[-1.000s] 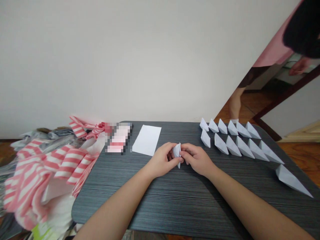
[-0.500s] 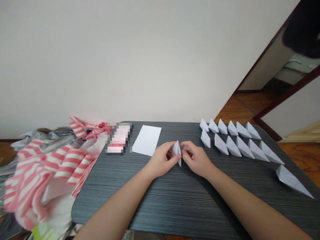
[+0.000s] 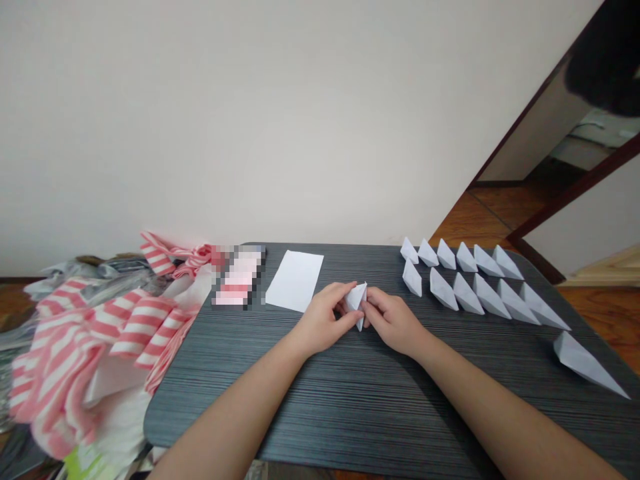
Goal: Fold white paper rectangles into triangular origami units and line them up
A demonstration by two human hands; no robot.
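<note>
A small white paper boat (image 3: 357, 298), folded to points at top and bottom, is held upright over the middle of the dark table. My left hand (image 3: 327, 317) grips its left side between thumb and fingers. On the right edge, the thumb and fingertips of my right hand (image 3: 393, 319) pinch the same paper. Parts of both hands' fingers are hidden behind it. Left of the hands lies a flat sheet of white paper (image 3: 295, 280).
Several finished paper boats (image 3: 469, 293) stand in two rows on the table's right side, with a single boat (image 3: 587, 360) nearer me. A blurred-out pink and white item (image 3: 237, 277) lies at the table's left. Red-and-white striped cloth (image 3: 95, 327) is heaped beside the table (image 3: 330, 407).
My right hand has come in from just beside the paper boat and closed on its right edge. The boat has turned slightly, showing a broader face. My left hand keeps its hold.
</note>
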